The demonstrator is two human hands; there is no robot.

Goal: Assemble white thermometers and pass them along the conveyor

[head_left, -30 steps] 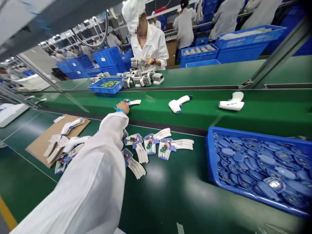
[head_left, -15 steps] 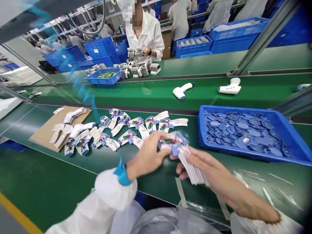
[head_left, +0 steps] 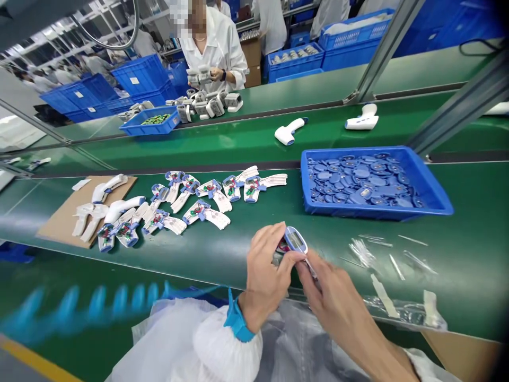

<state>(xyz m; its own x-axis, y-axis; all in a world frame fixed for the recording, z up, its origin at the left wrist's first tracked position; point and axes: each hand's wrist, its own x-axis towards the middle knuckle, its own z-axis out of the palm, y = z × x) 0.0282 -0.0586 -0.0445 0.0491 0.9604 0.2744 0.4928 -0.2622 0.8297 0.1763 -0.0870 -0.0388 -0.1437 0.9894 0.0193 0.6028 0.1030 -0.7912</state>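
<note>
Both of my hands hold one forehead thermometer half, turned so that its blue-rimmed display window faces up. My left hand is closed around its head end, with red wiring showing beside the fingers. The fingers of my right hand are wrapped round the handle, mostly hiding it. To the left on the bench lie several opened thermometer halves with wires and green boards inside. A blue bin of blue oval parts stands beyond my right hand.
Cardboard with white housings lies at the left. Thin clear strips are scattered at the right. Behind runs a green conveyor carrying white thermometers. A co-worker stands across, holding grey-white parts. A metal post rises at right.
The thermometer half has been tilted from lying open side up to showing its display window. Both hands have come closer to my body, and the camera view has shifted.
</note>
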